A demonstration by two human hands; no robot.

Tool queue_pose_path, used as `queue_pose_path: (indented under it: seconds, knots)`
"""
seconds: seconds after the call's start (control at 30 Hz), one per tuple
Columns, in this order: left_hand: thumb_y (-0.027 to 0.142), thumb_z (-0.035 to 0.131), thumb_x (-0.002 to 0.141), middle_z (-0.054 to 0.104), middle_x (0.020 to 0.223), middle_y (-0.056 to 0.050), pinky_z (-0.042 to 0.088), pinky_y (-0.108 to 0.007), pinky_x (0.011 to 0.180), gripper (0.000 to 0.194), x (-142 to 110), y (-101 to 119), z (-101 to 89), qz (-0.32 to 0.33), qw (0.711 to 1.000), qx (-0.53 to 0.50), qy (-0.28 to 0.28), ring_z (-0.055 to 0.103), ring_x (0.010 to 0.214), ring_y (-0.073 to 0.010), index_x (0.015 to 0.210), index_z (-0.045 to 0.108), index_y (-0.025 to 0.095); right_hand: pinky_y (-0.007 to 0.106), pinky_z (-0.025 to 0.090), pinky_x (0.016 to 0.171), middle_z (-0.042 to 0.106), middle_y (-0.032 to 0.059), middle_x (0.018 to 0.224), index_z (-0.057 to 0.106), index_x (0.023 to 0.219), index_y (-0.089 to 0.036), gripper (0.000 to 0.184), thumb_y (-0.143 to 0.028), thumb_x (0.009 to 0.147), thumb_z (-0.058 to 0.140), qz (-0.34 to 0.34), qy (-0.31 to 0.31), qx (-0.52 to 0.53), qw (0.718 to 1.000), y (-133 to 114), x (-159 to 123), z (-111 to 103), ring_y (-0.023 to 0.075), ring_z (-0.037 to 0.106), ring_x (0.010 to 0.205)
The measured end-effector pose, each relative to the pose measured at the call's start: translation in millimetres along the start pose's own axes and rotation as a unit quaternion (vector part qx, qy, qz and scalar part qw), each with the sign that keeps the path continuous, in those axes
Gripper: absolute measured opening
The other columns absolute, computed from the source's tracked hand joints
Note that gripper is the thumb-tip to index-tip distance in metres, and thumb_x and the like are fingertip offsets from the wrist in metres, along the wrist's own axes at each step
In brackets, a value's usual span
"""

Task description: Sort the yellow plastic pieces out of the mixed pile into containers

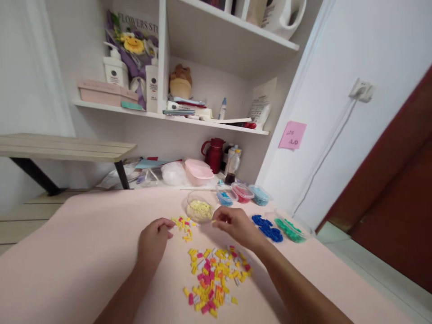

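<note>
My right hand (232, 222) is closed in a pinch at the right rim of a round clear bowl (186, 208). A small yellow toy brick (213, 221) shows at its fingertips. Inside the bowl lie pale yellow bricks (200, 208). My left hand (154, 239) rests at the left edge of a small group of mixed bricks (186, 228), thumb and index finger apart, with nothing visible between them. Nearer to me spreads a larger pile of yellow, pink, white and orange bricks (211, 274), between my forearms.
To the right are dark blue bricks (268, 228) and a clear tub of green pieces (293, 230). Behind stand tubs with blue (225, 197), red (242, 192) and light blue pieces (260, 195). A pink basin (199, 173) and a red jug (214, 155) sit under the shelf (216, 122).
</note>
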State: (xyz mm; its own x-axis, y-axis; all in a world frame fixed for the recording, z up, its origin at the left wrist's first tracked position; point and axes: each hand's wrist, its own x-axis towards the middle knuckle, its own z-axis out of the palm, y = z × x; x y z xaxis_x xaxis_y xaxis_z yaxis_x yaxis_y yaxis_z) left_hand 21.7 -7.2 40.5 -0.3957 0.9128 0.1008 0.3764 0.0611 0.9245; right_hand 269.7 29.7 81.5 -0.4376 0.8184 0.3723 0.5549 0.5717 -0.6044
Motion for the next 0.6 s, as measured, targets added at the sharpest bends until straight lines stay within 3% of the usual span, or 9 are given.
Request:
queue_pose_path:
  seconds: [0.13, 0.27, 0.33, 0.43, 0.6]
  knots:
    - [0.023, 0.043, 0.072, 0.071, 0.067, 0.001, 0.047, -0.029, 0.067, 0.027, 1.6, -3.8, 0.2, 0.011, 1.000, -0.013, 0.001, 0.067, 0.067, -0.0183, 0.076, 0.069, 0.022, 0.026, 0.045, 0.063, 0.067, 0.0019, 0.075, 0.068, 0.089, -0.020, 0.015, -0.030, 0.086, 0.057, -0.025, 0.124, -0.026, 0.992, -8.9, 37.2, -8.0, 0.0150, 0.059, 0.066]
    - [0.020, 0.041, 0.073, 0.074, 0.084, 0.000, 0.049, -0.029, 0.070, 0.029, 2.1, -7.9, 1.8, 0.035, 0.999, -0.013, -0.016, 0.067, 0.067, -0.0158, 0.078, 0.070, 0.022, 0.029, 0.048, 0.070, 0.070, 0.0057, 0.093, 0.063, 0.120, -0.022, 0.034, -0.024, 0.089, 0.050, -0.036, 0.147, -0.077, 0.985, -5.3, 47.4, -1.1, 0.0163, 0.062, 0.071]
    - [0.017, 0.041, 0.073, 0.074, 0.089, 0.000, 0.049, -0.028, 0.071, 0.031, 2.1, -9.6, 3.4, 0.057, 0.998, 0.002, -0.033, 0.066, 0.065, -0.0142, 0.078, 0.071, 0.023, 0.030, 0.049, 0.073, 0.069, 0.0055, 0.094, 0.059, 0.127, -0.023, 0.039, -0.020, 0.091, 0.045, -0.044, 0.143, -0.056, 0.987, -3.7, 35.4, 9.1, 0.0166, 0.063, 0.074]
    - [0.012, 0.041, 0.074, 0.073, 0.092, 0.000, 0.049, -0.027, 0.074, 0.033, 2.8, -12.2, 6.0, 0.095, 0.993, 0.054, -0.053, 0.066, 0.072, -0.0140, 0.077, 0.072, 0.024, 0.030, 0.049, 0.076, 0.068, 0.0058, 0.093, 0.067, 0.112, -0.024, 0.032, -0.017, 0.091, 0.044, -0.044, 0.120, -0.014, 0.992, -2.8, 9.7, 28.1, 0.0175, 0.064, 0.080]
    - [0.008, 0.043, 0.077, 0.072, 0.094, -0.001, 0.047, -0.027, 0.085, 0.037, 2.1, -12.4, 9.3, 0.165, 0.970, 0.155, -0.087, 0.065, 0.092, -0.0152, 0.077, 0.075, 0.026, 0.027, 0.047, 0.084, 0.063, 0.0043, 0.104, 0.067, 0.114, -0.029, 0.036, -0.010, 0.088, 0.051, -0.050, -0.010, -0.049, 0.998, 2.1, -8.2, 55.9, 0.0165, 0.062, 0.094]
